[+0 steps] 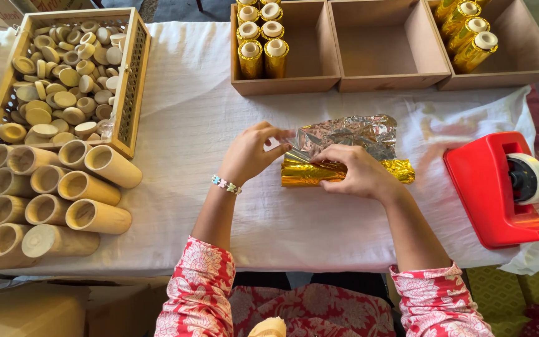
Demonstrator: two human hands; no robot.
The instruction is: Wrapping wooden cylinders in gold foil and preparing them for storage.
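The gold foil sheet (350, 146) lies at the centre of the white cloth (188, 125), partly rolled around a tube (310, 173). The roll is pressed down by the right hand (360, 171), fingers curled over it. A loose foil edge is pinched by the left hand (251, 153), thumb and fingers narrow.

Risks: the thin foil is likely torn or creased if the edge is pulled unevenly; the wrap is likely skewed if the tube rolls under uneven pressure.

Open cloth is available to the left and toward the body. Movement is limited by the red tape dispenser (494, 187) to the right, the wooden boxes (382, 78) beyond, and the bare tubes (88, 187) far left.
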